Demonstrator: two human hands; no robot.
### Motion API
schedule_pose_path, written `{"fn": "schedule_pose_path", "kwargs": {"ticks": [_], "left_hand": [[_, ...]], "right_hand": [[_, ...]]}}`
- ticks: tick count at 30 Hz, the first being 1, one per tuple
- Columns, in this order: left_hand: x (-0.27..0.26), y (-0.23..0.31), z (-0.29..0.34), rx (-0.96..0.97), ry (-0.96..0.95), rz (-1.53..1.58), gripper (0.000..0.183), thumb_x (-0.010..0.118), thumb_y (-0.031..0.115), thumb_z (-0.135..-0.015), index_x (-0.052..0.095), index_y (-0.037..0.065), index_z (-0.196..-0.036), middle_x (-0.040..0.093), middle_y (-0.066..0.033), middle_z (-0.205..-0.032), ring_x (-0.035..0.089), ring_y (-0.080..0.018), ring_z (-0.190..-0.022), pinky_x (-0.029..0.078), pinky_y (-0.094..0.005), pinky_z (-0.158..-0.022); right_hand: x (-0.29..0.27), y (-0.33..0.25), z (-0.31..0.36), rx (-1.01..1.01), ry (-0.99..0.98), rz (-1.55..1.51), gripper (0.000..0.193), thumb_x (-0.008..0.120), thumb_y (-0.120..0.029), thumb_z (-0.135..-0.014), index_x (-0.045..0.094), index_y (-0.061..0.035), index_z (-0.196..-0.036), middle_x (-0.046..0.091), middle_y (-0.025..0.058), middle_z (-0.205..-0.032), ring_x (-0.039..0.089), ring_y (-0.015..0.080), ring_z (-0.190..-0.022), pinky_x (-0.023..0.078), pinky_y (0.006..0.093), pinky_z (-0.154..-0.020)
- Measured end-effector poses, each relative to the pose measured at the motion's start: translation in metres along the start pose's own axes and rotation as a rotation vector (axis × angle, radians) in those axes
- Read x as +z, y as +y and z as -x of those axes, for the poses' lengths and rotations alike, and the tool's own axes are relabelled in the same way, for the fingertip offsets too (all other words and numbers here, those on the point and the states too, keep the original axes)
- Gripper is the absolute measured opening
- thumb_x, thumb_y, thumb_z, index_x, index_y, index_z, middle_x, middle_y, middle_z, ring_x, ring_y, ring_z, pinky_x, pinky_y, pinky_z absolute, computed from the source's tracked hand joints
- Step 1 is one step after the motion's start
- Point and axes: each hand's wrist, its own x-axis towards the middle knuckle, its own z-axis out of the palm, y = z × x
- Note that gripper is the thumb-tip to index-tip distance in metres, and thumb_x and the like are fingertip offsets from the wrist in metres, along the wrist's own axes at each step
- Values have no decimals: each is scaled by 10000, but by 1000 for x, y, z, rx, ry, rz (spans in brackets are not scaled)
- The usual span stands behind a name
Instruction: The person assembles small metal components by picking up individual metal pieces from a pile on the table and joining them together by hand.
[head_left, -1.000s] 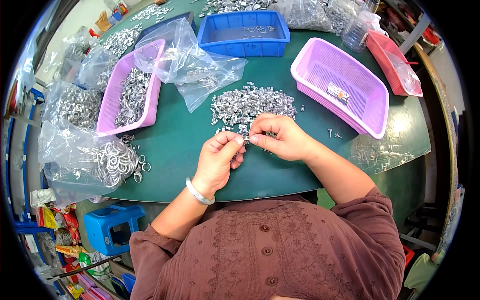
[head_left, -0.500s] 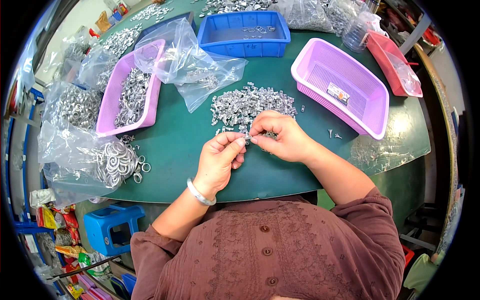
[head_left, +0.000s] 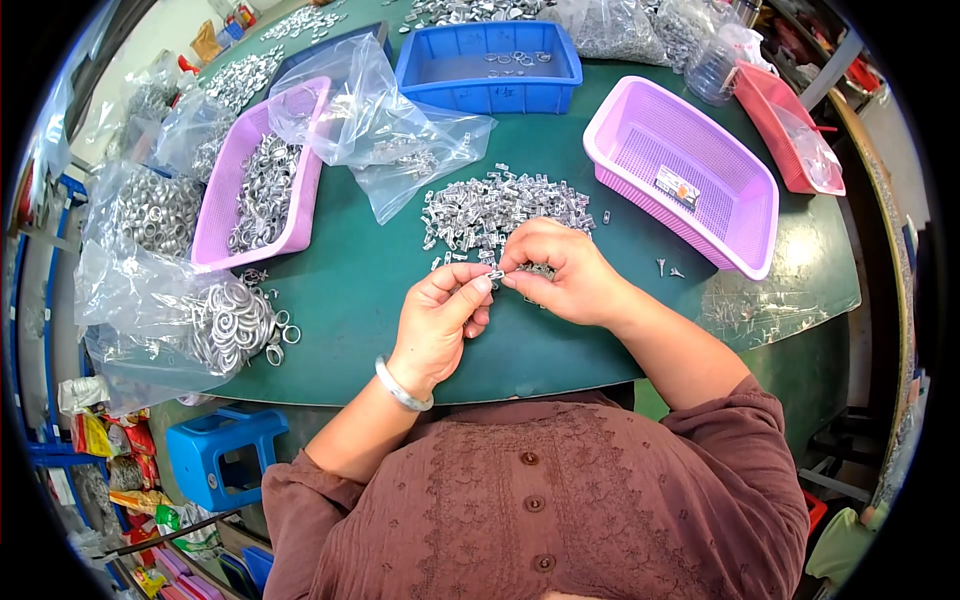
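Note:
Between the fingertips of both hands is a small silver metal piece (head_left: 495, 274) with an opening in it; its exact kind is too small to make out. My left hand (head_left: 441, 318), with a pale bangle (head_left: 402, 386) at the wrist, pinches it between thumb and forefinger. From the other side my right hand (head_left: 562, 268) pinches the same piece, its fingers curled. Just beyond the hands lies a heap of small silver metal parts (head_left: 505, 208) on the green tabletop (head_left: 370, 290). My right hand hides the near edge of that heap.
At left, a purple basket (head_left: 307, 190) holds metal rings, beside a plastic bag (head_left: 140, 300) spilling rings. Ahead sit a clear bag (head_left: 390, 150) and a blue tray (head_left: 488, 97). To the right are a purple basket (head_left: 690, 235) and a red basket (head_left: 790, 140). A blue stool (head_left: 205, 460) stands lower left.
The small metal piece has turned slightly between my fingertips, and its opening shows more plainly now. Both hands stay in nearly the same place.

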Motion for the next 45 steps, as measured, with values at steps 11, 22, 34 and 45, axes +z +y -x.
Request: {"fn": "schedule_pose_path", "kwargs": {"ticks": [11,22,34,45], "left_hand": [[-6,3,-4,-10,27,14,111,567,80,-831,571,34,-931,541,-3,-719,475,-59,-562,359,-180,-466],[-19,8,-4,-2,13,274,135,481,87,-806,513,32,-924,556,-85,-826,520,-155,-662,432,-243,-564],[-19,7,-4,-75,82,132,134,513,137,-841,549,21,-898,571,-71,-778,538,-145,-630,421,-231,-523],[-3,10,-2,-159,83,-67,112,555,146,-841,582,41,-810,566,-31,-687,490,-85,-534,368,-187,-453]], "right_hand": [[2,13,-5,0,61,131,74,609,-37,-708,586,-48,-776,568,60,-798,537,243,-791,420,346,-718],[14,1,-1,-91,-108,469,121,669,-96,-607,604,-98,-709,506,29,-893,457,228,-887,338,361,-780],[11,4,-4,-33,-27,335,110,623,-20,-653,582,-76,-739,523,36,-885,459,232,-861,358,341,-770],[8,-2,-4,-123,43,187,128,636,-24,-647,565,-68,-744,530,39,-867,466,239,-844,369,341,-760]]}}
